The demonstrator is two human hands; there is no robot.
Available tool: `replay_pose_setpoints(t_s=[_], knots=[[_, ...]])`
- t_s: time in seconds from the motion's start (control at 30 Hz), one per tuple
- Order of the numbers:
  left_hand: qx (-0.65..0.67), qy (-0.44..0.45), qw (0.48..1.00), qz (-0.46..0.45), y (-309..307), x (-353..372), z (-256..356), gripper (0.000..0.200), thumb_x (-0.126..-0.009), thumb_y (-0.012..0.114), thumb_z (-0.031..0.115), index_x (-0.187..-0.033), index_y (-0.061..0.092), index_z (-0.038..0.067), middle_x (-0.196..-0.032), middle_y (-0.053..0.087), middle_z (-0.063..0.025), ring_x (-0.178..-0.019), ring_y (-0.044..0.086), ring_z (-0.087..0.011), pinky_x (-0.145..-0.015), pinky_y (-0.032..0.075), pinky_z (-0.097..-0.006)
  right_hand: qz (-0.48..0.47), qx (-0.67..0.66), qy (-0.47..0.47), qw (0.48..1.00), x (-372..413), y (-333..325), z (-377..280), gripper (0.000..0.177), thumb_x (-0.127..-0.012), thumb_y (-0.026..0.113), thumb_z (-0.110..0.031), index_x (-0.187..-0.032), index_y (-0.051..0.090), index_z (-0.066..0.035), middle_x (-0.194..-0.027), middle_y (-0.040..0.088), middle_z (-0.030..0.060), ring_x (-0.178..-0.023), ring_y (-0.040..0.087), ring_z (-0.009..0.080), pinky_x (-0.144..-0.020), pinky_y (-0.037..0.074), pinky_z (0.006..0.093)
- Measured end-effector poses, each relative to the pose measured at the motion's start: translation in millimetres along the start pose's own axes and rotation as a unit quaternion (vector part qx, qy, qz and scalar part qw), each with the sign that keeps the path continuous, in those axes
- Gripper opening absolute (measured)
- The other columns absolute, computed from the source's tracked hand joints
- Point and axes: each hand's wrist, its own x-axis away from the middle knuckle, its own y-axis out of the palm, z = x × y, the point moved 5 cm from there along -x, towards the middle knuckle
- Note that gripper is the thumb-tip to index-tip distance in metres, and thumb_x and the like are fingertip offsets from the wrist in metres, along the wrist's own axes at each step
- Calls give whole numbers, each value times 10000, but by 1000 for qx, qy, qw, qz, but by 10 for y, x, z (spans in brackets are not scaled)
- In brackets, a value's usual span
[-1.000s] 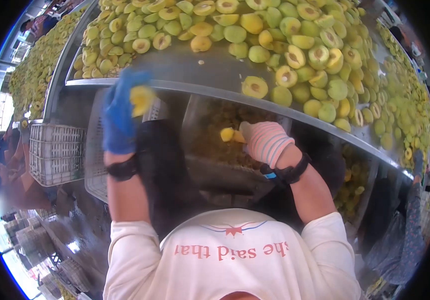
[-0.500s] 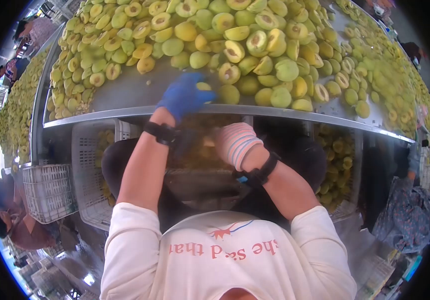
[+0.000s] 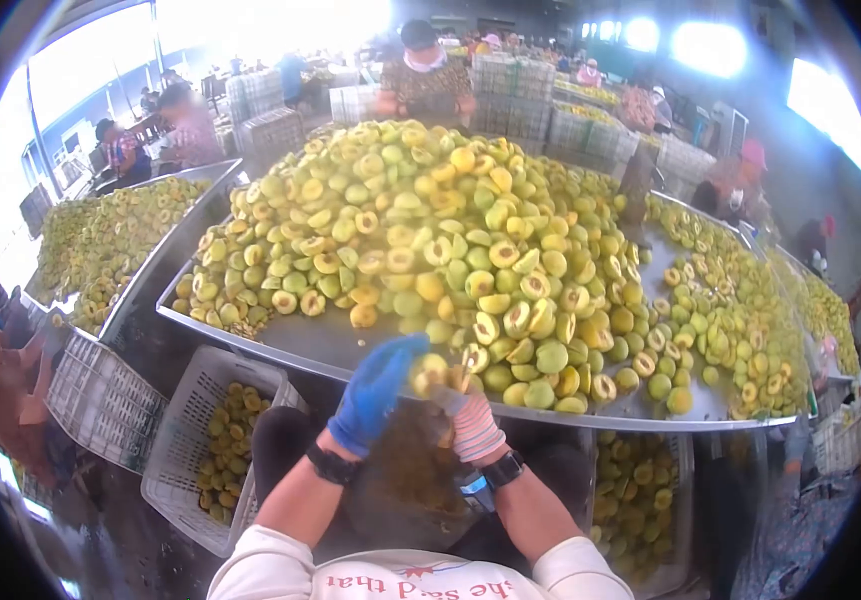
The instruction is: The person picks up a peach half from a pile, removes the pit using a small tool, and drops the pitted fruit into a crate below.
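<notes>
My left hand (image 3: 375,390), in a blue glove, grips a yellow-green apricot (image 3: 428,375) over the front edge of the metal table (image 3: 330,335). Close beside it, my right hand (image 3: 477,428) wears a striped knit glove and is closed round a small metal tool (image 3: 447,400), whose grey end points at the fruit. The tool's exact kind is too blurred to tell. Both hands nearly meet above my lap. Just beyond them rises a large heap of apricots (image 3: 400,230), many cut in half with brown stones showing.
A white plastic crate (image 3: 185,460) with apricots stands at my left, and another crate (image 3: 685,500) with fruit is under the table at my right. More fruit-covered tables (image 3: 125,285) flank mine. Across the heap sits a person (image 3: 425,75); stacked crates (image 3: 515,95) stand behind.
The view has tilted up, showing the hall. My left hand has moved from the table's fruit to beside my right hand, where it now holds an apricot.
</notes>
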Motion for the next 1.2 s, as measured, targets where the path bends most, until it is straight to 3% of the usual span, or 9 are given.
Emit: replay_pose_setpoints(t_s=[0.03, 0.27, 0.4, 0.7, 0.83, 0.93, 1.07, 1.17, 1.2], knots=[[32, 8, 999, 32, 47, 38, -48, 308, -1042, 555, 135, -1310, 619, -4, -1227, 660, -62, -1134, 608, -159, -990, 481, -316, -131, -161, -37, 977, -54, 56, 90, 269, -947, 738, -199, -1173, 637, -94, -959, 665, 9, -838, 609, 87, -734, 510, 249], [-216, 155, 963, 43, 24, -58, 65, 258, -970, 616, 106, -1201, 646, -5, -1145, 687, -119, -1081, 666, -238, -951, 522, -351, -51, 159, -120, 979, -148, 151, 93, 417, -917, 756, -197, -1269, 597, -40, -1090, 688, 28, -995, 632, 138, -875, 523, 278], [-166, 153, 972, 63, -134, -216, -21, 240, -940, 631, 86, -1164, 660, 5, -1084, 683, -108, -1031, 668, -231, -917, 531, -348, 19, 537, -360, 763, -258, 39, 159, 368, -885, 732, -195, -1211, 636, -53, -1095, 697, 140, -984, 680, 289, -819, 558, 374], [117, -39, 992, -1, -316, -346, -522, 407, -1084, 481, 292, -1179, 637, -72, -1005, 710, -131, -894, 662, -216, -877, 533, -347, 113, 688, -198, 689, -282, 180, 48, 408, -851, 705, -193, -1189, 605, 12, -983, 703, 251, -850, 690, 418, -713, 567, 455], [-128, 69, 989, -25, -395, -349, -429, 452, -1111, 386, 315, -1138, 653, -49, -993, 700, -121, -899, 655, -207, -883, 524, -345, 42, 797, -266, 540, -443, 239, 180, 293, -909, 668, -233, -1101, 590, -25, -870, 685, 197, -813, 683, 406, -703, 555, 468], [-79, 50, 996, 7, -443, -365, -389, 471, -1122, 344, 316, -1080, 659, -32, -954, 687, -98, -878, 644, -191, -845, 521, -337, 122, 616, -177, 758, -422, 362, 44, 298, -898, 669, -213, -1111, 597, -17, -905, 682, 226, -830, 678, 420, -727, 556, 483], [114, -40, 990, 76, -458, -245, -297, 493, -1110, 345, 320, -1014, 685, -24, -881, 684, -84, -827, 639, -184, -821, 512, -332, 40, 679, -101, 726, -436, 577, 124, 308, -912, 582, -125, -1196, 620, -13, -1154, 664, 188, -987, 662, 363, -840, 561, 422], [171, -70, 979, 84, -531, -142, -208, 485, -1088, 382, 335, -1009, 695, -27, -862, 702, -96, -848, 657, -190, -824, 522, -330, -125, 885, -233, 382, -435, 698, 362, 344, -927, 580, -155, -1242, 612, -19, -1202, 661, 174, -1087, 641, 348, -912, 548, 418], [146, -76, 982, 90, -553, -92, -137, 520, -1082, 386, 382, -1036, 705, -27, -884, 709, -116, -840, 662, -200, -861, 515, -339, -145, 847, -328, 392, -403, 751, 362, 375, -899, 671, -223, -1237, 622, -70, -1227, 649, 175, -1142, 640, 360, -923, 554, 389]])
